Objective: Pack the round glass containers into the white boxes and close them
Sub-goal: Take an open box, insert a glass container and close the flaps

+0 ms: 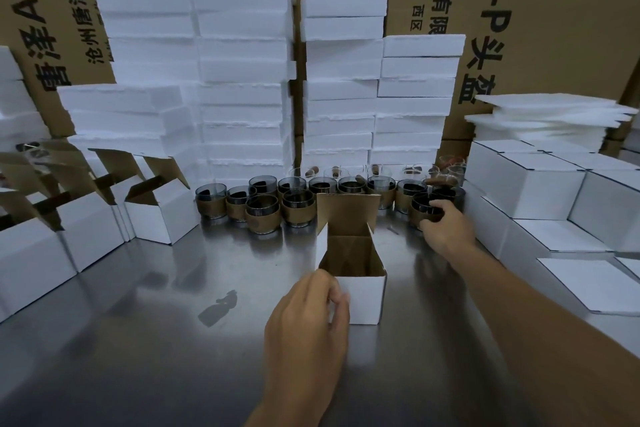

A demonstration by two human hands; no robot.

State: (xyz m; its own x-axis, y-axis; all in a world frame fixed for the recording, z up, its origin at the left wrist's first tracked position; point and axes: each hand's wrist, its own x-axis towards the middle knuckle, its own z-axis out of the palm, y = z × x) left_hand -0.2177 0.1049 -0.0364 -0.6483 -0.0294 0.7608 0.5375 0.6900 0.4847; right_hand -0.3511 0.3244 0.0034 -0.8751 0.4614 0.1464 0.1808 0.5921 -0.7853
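at the left of the frame, spare boxes (162,215) stand with flaps up. in the lower middle, the left hand (308,315) grips the near corner of an open white box (367,298) on the steel table (173,288). behind it runs the row of round glass containers (263,211). right of centre, the right hand (446,225) curls round one glass container (420,210) at the row's end. it looks heavy, rigid, slick and breakable; its brown sleeve is likely the surest hold.

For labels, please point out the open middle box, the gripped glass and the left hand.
open middle box (367,300): head view, front wall.
gripped glass (416,214): head view, brown band.
left hand (304,319): head view, its back.
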